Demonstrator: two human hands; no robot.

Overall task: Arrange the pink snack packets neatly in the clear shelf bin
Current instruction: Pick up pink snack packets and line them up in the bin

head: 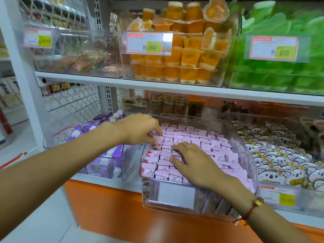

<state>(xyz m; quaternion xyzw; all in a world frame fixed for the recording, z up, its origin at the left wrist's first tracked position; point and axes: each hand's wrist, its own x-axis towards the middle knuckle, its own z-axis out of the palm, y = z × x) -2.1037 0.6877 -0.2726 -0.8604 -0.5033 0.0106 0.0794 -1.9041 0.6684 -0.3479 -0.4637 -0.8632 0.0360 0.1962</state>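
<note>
Pink rectangular foil snack packets (pixel 198 146) fill the clear curved plastic shelf bin (pixel 245 137) on the lower white shelf (pixel 98 179), mostly standing in tight rows; a few at the bin's left edge lie sideways, red ends out. I see the left hand (pixel 140 130) at the bin's upper left corner, fingertips curled down and pinching one pink packet (pixel 157 139). The right hand (pixel 191 162) lies flat on the rows near the bin's front, fingers spread and straight, pressing on the tops. A red cord bracelet (pixel 249 213) sits on the right wrist. Purple pouches (pixel 105 165) occupy the bin just left; white bear-print packets (pixel 280 155) the bin just right. Above, orange jelly cups (pixel 184 57) and a "8.60" price tag (pixel 147 43).
</note>
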